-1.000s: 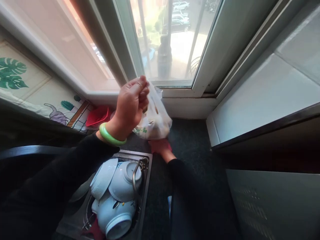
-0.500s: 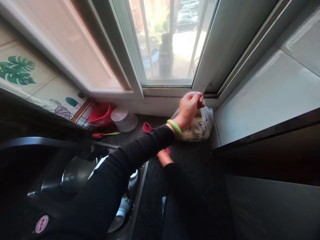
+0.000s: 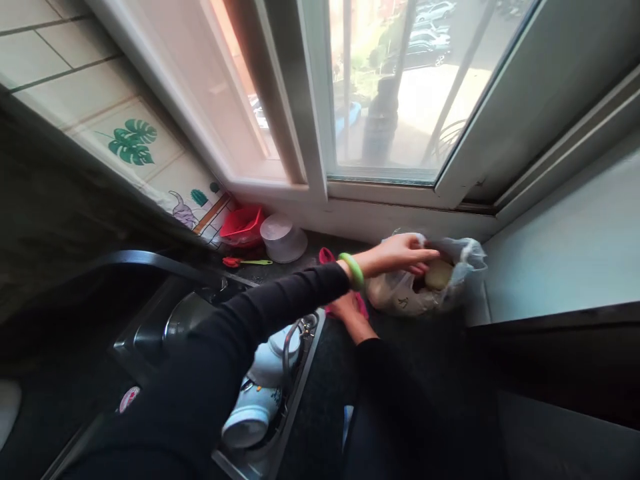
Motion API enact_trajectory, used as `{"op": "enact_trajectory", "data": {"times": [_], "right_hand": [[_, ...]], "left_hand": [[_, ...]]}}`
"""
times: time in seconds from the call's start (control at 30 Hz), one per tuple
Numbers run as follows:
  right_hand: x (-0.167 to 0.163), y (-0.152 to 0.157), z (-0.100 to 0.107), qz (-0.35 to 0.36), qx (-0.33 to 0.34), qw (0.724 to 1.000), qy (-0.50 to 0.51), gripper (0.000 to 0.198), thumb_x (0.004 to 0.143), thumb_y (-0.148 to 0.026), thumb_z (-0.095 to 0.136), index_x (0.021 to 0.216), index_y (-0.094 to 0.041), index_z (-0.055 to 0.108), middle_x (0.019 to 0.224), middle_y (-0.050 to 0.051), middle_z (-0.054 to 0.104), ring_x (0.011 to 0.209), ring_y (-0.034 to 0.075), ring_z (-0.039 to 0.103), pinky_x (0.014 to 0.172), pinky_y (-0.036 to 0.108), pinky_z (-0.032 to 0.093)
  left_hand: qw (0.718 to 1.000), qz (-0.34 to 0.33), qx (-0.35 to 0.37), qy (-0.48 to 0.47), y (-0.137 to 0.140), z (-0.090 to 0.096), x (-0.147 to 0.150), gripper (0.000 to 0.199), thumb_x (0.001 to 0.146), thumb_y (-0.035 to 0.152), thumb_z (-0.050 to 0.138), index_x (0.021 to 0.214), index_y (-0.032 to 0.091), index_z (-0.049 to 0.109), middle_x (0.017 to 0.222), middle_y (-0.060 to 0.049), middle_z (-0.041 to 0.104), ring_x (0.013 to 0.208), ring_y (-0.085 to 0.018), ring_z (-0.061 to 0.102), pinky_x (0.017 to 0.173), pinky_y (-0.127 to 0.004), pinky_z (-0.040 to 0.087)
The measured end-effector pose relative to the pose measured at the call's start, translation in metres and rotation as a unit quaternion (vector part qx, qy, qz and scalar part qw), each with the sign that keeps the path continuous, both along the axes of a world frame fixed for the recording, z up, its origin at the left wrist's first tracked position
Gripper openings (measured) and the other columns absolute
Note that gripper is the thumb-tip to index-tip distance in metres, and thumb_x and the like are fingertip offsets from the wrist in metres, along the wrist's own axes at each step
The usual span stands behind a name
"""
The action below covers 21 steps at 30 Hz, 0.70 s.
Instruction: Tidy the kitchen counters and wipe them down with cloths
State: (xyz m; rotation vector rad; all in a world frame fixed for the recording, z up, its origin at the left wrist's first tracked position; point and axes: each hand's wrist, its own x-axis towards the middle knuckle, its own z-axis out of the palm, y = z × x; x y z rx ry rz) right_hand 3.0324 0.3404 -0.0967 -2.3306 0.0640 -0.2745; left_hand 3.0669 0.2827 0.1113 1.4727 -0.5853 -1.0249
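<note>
My left hand point(image 3: 407, 255), with a light green bangle point(image 3: 354, 270) on the wrist, is at the mouth of a thin clear plastic bag point(image 3: 407, 301). Its fingers are stretched out over the opening. Inside the bag a pale, yellowish round item point(image 3: 439, 275) shows; its kind is not clear. Below the left forearm, my right hand point(image 3: 347, 308) rests low on the dark counter with its fingers around a pink cloth point(image 3: 362, 305). The left arm hides part of that hand and cloth.
A red basket point(image 3: 243, 225), a whitish round tub point(image 3: 284, 240) and a red-and-green utensil point(image 3: 247, 262) stand along the window wall. Upturned white bowls point(image 3: 255, 407) fill a rack point(image 3: 295, 400) at left. A dark pot point(image 3: 187, 317) is farther left.
My left hand has come down from its raised, closed hold on the bag, and its fingers have stretched out. The bag's mouth now gapes, showing the round item. The view has shifted left.
</note>
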Motion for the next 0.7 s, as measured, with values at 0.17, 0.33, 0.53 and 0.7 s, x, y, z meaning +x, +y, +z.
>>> {"op": "enact_trajectory", "data": {"times": [0.17,0.33,0.53,0.7], "right_hand": [[0.037,-0.031,0.000,-0.135,-0.072,0.988,0.016,0.066,0.095,-0.024,0.041,0.158,-0.008,0.032,0.164,0.021,0.032,0.153,0.034,0.025,0.122,0.055,0.029],[0.095,-0.028,0.004,-0.145,-0.101,0.984,-0.017,0.067,0.092,-0.026,0.046,0.156,-0.006,0.035,0.159,0.023,0.039,0.149,0.035,0.030,0.122,0.055,0.026],[0.071,0.016,0.012,0.114,-0.045,0.992,-0.038,0.054,0.080,-0.011,0.047,0.129,-0.017,0.066,0.145,0.011,0.060,0.140,0.025,0.047,0.121,0.047,0.034],[0.036,0.027,0.026,0.192,0.079,0.978,-0.006,0.040,0.070,-0.008,0.043,0.095,-0.019,0.073,0.113,0.007,0.075,0.114,0.022,0.066,0.105,0.040,0.049]], "left_hand": [[0.974,0.210,0.074,-0.049,0.160,0.014,0.047,0.023,0.082,0.031,0.081,0.086,0.012,0.068,0.092,-0.009,0.075,0.070,-0.015,0.072,0.076,-0.033,0.059],[0.932,0.354,0.075,-0.026,0.315,-0.002,0.025,0.037,0.075,0.041,0.084,0.099,0.014,0.075,0.108,-0.012,0.078,0.092,-0.022,0.075,0.086,-0.036,0.060],[0.913,0.393,0.099,0.049,0.344,-0.033,0.003,0.032,0.073,0.032,0.085,0.098,0.014,0.075,0.105,-0.012,0.079,0.095,-0.020,0.074,0.093,-0.036,0.058],[0.921,0.381,0.017,0.081,0.335,-0.015,-0.021,0.030,0.076,0.032,0.083,0.099,0.015,0.076,0.110,-0.013,0.079,0.101,-0.022,0.074,0.095,-0.036,0.057]]}}
